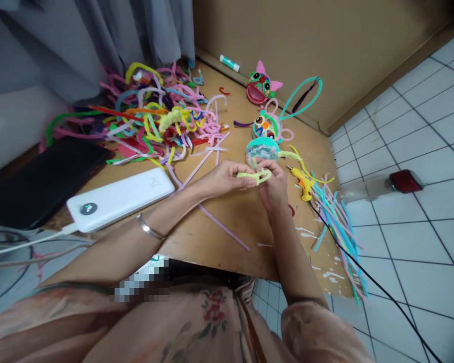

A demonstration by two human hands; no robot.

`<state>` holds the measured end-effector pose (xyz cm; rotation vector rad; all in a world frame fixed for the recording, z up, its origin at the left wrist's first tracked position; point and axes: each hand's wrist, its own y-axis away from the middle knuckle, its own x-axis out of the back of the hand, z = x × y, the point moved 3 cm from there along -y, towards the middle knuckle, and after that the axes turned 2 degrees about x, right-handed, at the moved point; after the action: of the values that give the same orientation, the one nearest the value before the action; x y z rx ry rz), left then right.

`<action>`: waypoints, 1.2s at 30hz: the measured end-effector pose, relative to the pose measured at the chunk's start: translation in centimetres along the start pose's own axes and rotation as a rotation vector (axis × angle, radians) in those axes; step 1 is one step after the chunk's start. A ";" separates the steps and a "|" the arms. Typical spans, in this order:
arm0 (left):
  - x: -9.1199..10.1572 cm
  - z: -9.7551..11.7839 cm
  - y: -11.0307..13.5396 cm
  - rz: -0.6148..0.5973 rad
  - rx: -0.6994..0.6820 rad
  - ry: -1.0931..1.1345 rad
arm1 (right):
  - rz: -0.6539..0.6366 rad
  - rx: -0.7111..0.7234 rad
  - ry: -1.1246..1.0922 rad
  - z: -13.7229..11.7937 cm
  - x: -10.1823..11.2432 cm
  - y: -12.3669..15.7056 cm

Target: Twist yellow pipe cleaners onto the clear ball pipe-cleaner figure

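Observation:
Between my two hands is a pale yellow pipe cleaner [264, 176], bent into a small loop. My left hand [227, 179] pinches its left end between thumb and fingers. At the loop's other side, the fingers of my right hand [274, 184] are closed on it. Just beyond my hands lies a round piece with a turquoise rim [263, 149], and a pale yellow strip [290, 155] sticks out to its right. Behind that sits a decorated pipe-cleaner face [267, 126] with pink loops and a long turquoise loop [306, 96].
A tangled heap of coloured pipe cleaners [162, 116] covers the back left. A white power bank [121, 199] lies left of my forearm. To the right are a yellow glue gun [305, 184] with a black cord and straight pipe cleaners [338, 227]. A pink-eared face [261, 85] and glue stick [229, 63] stand behind.

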<state>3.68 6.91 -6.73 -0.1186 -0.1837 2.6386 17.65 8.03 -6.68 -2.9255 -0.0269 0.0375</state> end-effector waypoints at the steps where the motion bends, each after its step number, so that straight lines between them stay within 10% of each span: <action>1: 0.0 0.0 0.0 0.000 -0.007 -0.011 | -0.002 0.018 -0.003 -0.2 0.0 0.0; 20: 0.6 0.7 0.1 0.114 -0.028 0.056 | -0.300 0.343 0.302 -1.8 0.4 0.2; 36: 1.3 0.3 0.0 0.304 -0.124 0.060 | -0.206 0.182 0.113 -1.9 -0.1 0.7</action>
<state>2.50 7.52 -6.45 -0.2870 -0.3328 2.9204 17.61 6.96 -4.98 -2.7226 -0.2910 -0.1501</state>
